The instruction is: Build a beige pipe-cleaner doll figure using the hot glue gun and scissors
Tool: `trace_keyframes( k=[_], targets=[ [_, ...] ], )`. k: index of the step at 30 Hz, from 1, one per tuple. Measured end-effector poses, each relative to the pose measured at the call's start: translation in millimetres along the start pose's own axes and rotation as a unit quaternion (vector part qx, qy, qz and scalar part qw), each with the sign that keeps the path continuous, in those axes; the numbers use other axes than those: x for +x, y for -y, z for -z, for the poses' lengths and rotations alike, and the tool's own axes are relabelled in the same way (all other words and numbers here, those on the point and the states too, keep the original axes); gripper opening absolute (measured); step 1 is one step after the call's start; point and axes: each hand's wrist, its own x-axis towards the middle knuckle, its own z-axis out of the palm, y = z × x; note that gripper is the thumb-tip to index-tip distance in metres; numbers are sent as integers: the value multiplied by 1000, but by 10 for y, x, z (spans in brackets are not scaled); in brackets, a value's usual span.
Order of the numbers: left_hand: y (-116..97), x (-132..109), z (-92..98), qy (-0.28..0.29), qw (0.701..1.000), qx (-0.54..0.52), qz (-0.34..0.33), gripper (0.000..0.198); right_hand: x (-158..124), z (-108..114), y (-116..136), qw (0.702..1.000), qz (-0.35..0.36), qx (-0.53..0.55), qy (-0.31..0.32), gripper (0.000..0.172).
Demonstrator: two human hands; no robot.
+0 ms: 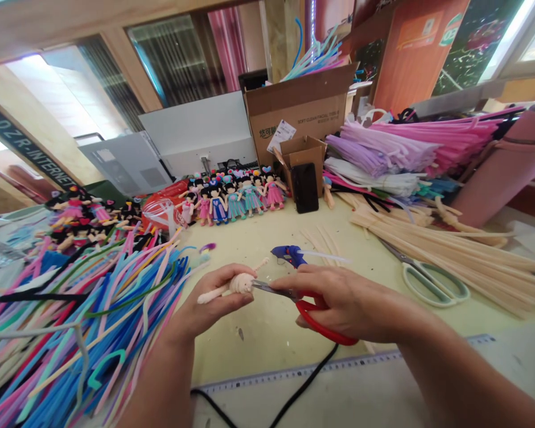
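My left hand (218, 295) pinches a small cream doll body (242, 283) made of coiled pipe cleaner, with one fuzzy limb sticking out to the left and a thinner one to the upper right. In my right hand (339, 297) is a pair of red-handled scissors (321, 321), gripped by the handles. Their metal blades point left, and the tips touch or nearly touch the doll body's right side. Just behind my hands a blue glue gun (289, 254) lies on the table, a clear glue stick at its back.
Several finished dolls (236, 199) stand in rows at the back, beside a phone (305, 188) and a cardboard box (296, 113). Coloured pipe cleaners (134, 303) heap up on the left. Beige stems (446, 255), green-handled scissors (432, 285) and a pink bottle (503, 166) are right. A black cable (307, 383) crosses the ruler strip (289, 375).
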Motion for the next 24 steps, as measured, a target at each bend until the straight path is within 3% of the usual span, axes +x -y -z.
trace_keyframes(
  k=[5,9,11,17,20,24],
  targets=[
    [90,23,-3,-47,993,-105,22,33,46,8,14,993,-29,115,-16,51],
    [205,45,16,-92,987,-135,2,34,75,-21,5,953,-65,297,-12,49],
    [264,52,21,-101,981,-165,-15,36,98,-68,13,944,-64,321,-41,51],
    [289,57,-10,-84,973,-211,-40,37,177,-314,40,981,11,130,-144,57],
    [246,68,-32,-96,974,-203,-23,39,200,-447,-4,981,42,32,-184,62],
    [200,79,-53,-115,979,-166,-8,40,210,-551,-57,979,62,-32,-194,69]
  ],
)
